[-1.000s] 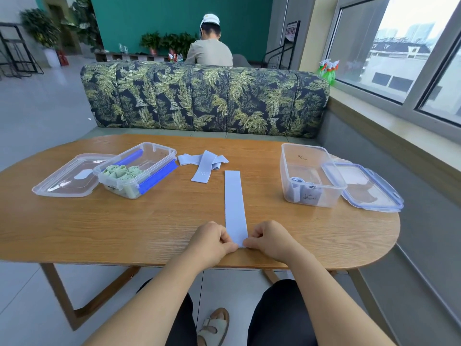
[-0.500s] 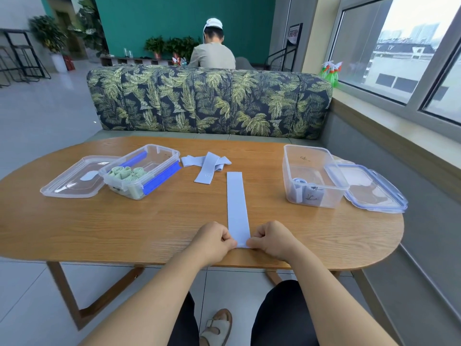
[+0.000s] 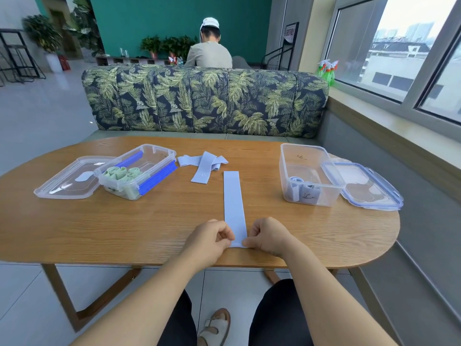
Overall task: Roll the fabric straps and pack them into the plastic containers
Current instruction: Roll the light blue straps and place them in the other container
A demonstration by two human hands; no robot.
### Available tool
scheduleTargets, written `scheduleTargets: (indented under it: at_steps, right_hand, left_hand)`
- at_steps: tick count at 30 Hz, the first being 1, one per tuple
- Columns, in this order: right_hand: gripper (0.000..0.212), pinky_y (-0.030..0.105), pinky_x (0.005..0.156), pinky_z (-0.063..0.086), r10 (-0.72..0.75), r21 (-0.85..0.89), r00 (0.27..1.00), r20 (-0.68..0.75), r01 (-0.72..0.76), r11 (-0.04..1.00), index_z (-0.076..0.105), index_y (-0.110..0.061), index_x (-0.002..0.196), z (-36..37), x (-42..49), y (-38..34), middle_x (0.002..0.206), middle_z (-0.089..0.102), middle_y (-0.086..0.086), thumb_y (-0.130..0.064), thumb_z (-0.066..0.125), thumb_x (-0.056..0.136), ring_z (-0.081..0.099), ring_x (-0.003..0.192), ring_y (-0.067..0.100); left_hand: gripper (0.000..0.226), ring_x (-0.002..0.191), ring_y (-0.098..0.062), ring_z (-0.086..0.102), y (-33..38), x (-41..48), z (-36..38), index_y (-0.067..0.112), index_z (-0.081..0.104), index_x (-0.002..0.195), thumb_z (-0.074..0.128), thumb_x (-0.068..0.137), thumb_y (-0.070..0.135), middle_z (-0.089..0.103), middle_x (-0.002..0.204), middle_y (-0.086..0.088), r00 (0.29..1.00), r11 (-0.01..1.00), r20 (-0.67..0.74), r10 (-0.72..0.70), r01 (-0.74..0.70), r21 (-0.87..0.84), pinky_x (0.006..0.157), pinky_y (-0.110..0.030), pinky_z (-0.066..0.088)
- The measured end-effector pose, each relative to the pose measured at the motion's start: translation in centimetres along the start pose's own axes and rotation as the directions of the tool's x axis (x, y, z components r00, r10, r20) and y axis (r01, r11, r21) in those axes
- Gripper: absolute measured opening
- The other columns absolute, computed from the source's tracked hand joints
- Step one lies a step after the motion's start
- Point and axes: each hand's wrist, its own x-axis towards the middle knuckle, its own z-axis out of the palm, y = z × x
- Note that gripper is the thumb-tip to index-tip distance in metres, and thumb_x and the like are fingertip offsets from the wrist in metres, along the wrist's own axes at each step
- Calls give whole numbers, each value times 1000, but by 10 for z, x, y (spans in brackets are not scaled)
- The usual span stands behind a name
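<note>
Pale-blue flat fabric strap [image 3: 233, 203] hasn't shifted on the oval wooden table [image 3: 124, 221] in 1 second; left hand [image 3: 210, 239] and right hand [image 3: 268, 236] still pinch its near end: rolling barely begun.

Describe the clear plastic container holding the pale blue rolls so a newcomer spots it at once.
Start at the oval wooden table and look to its window-side end. There stands a tall clear plastic container, its blue-rimmed lid lying beside it. Unlike the shallower blue-clipped container of green rolls at the other end, it holds pale blue rolls.
</note>
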Motion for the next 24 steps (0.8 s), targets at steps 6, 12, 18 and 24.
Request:
scheduleTargets:
  at_steps: [6,12,18,24]
  right_hand:
    - [28,25,54,38,2,-32,999,45,-1,999,51,-17,66,-4,1,-3,63,54,1,-22,76,76,46,58,16]
    - [24,26,54,37,-39,33,999,-12,40,999,54,-18,65,-1,-2,2,58,50,-5,-20,76,75,44,54,12]
    - [13,26,66,42,-130,351,983,-128,168,921,70,-25,73,11,-18,18,67,62,-11,-14,76,75,49,58,4]
    - [11,23,68,37,-193,3,961,-200,198,980,69,-35,82,16,-18,15,76,51,-15,-26,76,79,49,73,-1]
  left_hand:
    - [19,92,-14,51,-2,-8,3,28,72,95,53,93,26,61,90,10,891,799,-6,454,-403,447,73,-31,45]
    - [20,102,-11,46,-1,2,6,29,70,103,52,96,34,63,103,12,947,872,16,320,-301,386,89,-29,32]
    - [19,98,-10,47,-6,7,4,29,70,100,53,96,34,63,97,11,942,867,52,330,-325,379,92,-30,27]
    - [18,98,-7,47,-4,9,-1,29,71,101,55,95,34,64,99,12,945,886,68,320,-324,332,93,-27,22]
